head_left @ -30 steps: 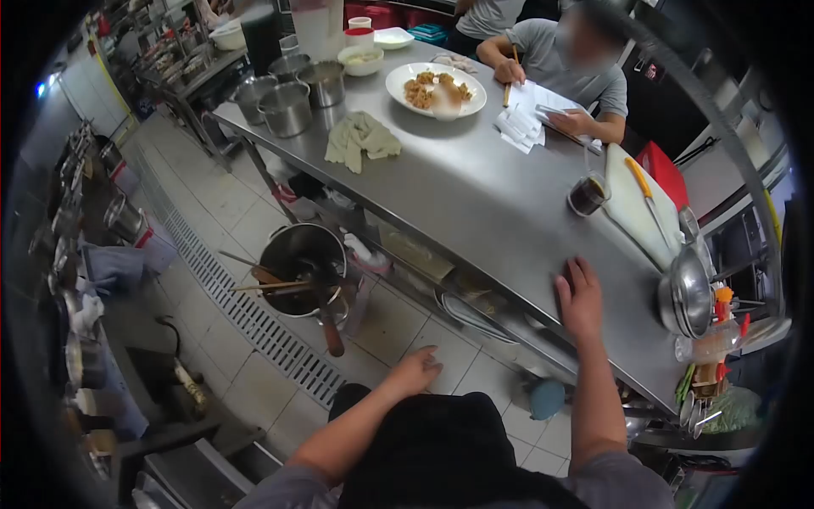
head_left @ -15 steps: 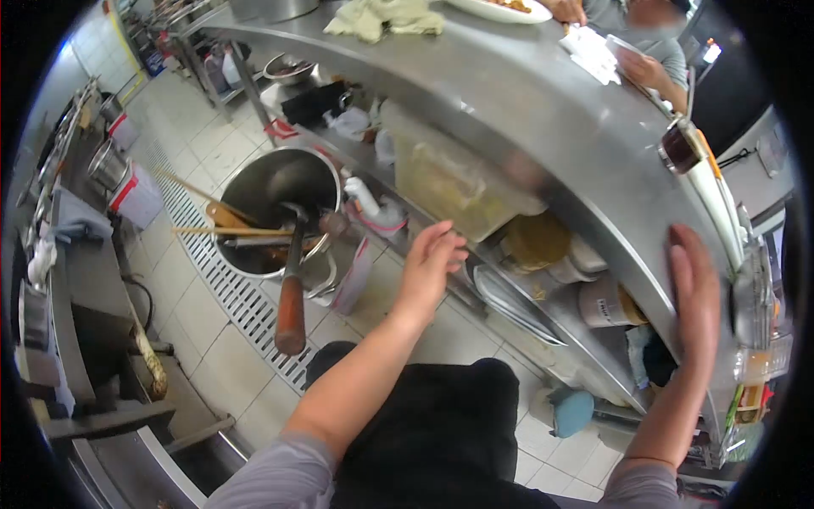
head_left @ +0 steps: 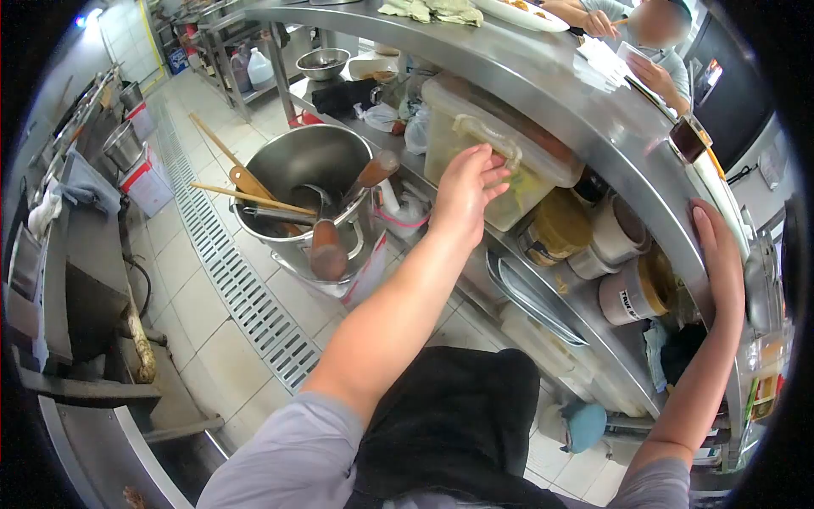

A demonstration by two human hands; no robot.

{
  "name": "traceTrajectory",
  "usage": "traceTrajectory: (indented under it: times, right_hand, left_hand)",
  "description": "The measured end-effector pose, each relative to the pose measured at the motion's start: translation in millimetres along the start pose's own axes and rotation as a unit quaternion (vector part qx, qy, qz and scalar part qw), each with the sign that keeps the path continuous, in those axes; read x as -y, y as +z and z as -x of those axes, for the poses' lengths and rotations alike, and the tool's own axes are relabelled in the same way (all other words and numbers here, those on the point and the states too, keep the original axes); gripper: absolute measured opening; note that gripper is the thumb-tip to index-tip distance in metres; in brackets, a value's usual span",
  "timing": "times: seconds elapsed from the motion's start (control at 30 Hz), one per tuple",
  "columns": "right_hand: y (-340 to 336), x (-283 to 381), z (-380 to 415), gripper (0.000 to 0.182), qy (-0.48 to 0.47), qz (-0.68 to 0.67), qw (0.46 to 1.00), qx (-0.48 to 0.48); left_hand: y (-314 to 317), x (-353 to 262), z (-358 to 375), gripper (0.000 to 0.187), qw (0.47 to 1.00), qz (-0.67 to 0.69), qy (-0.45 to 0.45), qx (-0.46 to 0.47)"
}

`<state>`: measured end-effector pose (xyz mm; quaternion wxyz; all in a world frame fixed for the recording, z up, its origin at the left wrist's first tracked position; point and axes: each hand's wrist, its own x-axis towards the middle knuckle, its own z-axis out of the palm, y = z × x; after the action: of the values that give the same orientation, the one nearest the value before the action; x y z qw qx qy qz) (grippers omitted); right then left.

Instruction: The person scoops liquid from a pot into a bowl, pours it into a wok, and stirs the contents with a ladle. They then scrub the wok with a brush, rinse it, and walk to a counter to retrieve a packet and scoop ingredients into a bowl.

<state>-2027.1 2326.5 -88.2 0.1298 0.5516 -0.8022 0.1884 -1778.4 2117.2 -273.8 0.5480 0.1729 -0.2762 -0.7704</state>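
My left hand (head_left: 469,188) is raised in front of a lidded, translucent plastic box (head_left: 443,109) on the shelf under the counter. Its fingers are apart and slightly curled, with nothing held; whether they touch the box's handle I cannot tell. My right hand (head_left: 719,242) lies with outstretched fingers on the edge of the steel counter (head_left: 585,97). Near it on the counter stands a small container of dark liquid (head_left: 689,138). To the left of my left arm is a big metal pot (head_left: 318,157) holding wooden-handled utensils.
A person (head_left: 657,64) across the counter holds papers. A white plate of food (head_left: 530,17) and a cloth (head_left: 432,8) lie on the counter. Jars (head_left: 555,229) and a labelled tub (head_left: 623,297) fill the shelf. A drain grate (head_left: 225,280) crosses the floor.
My left hand has moved up and right, to the front of the plastic box. My right hand stays on the counter edge. The view has shifted, and more of the shelf shows.
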Motion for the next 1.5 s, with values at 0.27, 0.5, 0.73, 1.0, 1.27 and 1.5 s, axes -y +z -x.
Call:
traceTrajectory:
  times: [0.27, 0.5, 0.73, 1.0, 1.27, 1.5]
  right_hand:
    - [5, -9, -2, 0.047, 0.015, -0.021, 1.000, 0.000]
    - [9, -25, -11, 0.050, 0.019, 0.005, 1.000, 0.001]
    - [6, -21, -9, 0.052, 0.011, -0.029, 0.999, 0.014]
    - [2, -9, -3, 0.049, -0.003, -0.007, 1.000, 0.024]
    - [2, -1, -1, 0.047, 0.001, -0.009, 1.000, 0.018]
    - [6, -11, -4, 0.044, 0.003, -0.018, 1.000, 0.000]
  left_hand:
    - [-49, 26, 51, 0.035, 0.994, -0.110, -0.012, 0.006]
    - [-140, 54, 110, 0.035, 0.979, -0.142, -0.134, -0.056]
    - [-256, 81, 100, 0.047, 0.918, 0.029, -0.220, -0.328]
    - [-322, 70, 72, 0.045, 0.912, 0.093, -0.097, -0.388]
    - [-344, 18, 63, 0.038, 0.893, 0.004, -0.064, -0.446]
    - [-391, -8, 45, 0.032, 0.900, -0.028, -0.056, -0.432]
